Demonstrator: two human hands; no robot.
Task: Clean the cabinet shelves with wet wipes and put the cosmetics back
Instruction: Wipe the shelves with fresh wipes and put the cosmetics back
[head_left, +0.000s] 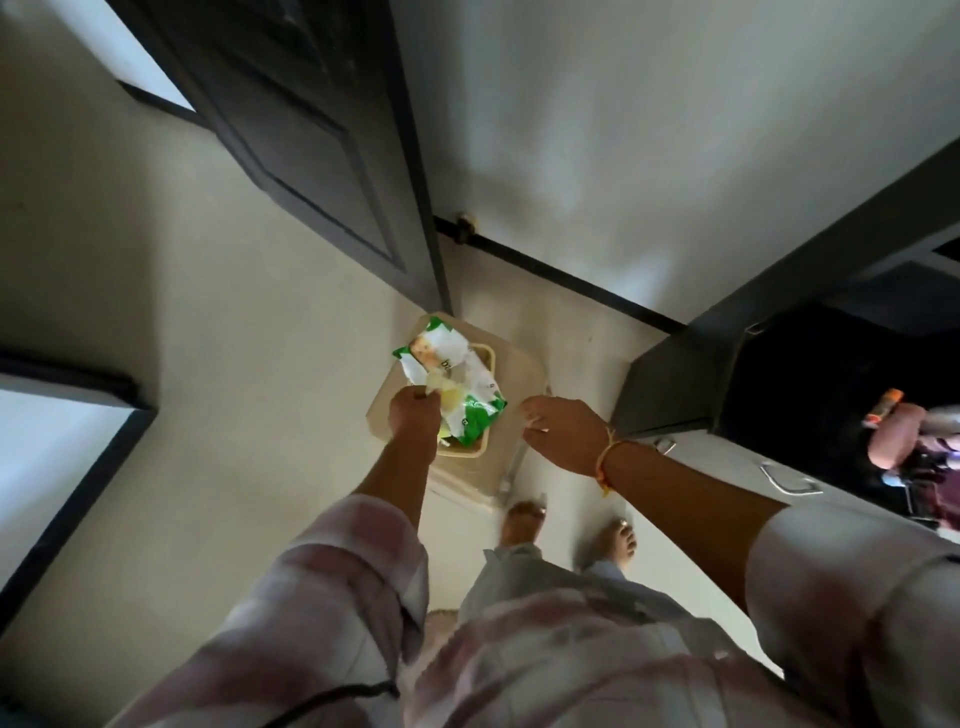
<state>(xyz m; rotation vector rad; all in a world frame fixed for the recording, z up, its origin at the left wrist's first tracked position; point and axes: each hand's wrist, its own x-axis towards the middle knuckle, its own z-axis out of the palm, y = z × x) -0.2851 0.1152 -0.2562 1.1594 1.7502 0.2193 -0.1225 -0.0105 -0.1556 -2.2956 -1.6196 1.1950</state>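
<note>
Two hands hang over a beige bin (519, 364) on the floor. The left hand (413, 415) grips a crumpled green-and-white wet-wipes pack (457, 379) just above the bin's opening; only a lowercase "b" is readable on it. The right hand (558, 431) hovers beside the pack with its fingers loosely bent, and whether they pinch anything cannot be told; cosmetics (893, 431) sit in the dark cabinet (675, 384) at right.
</note>
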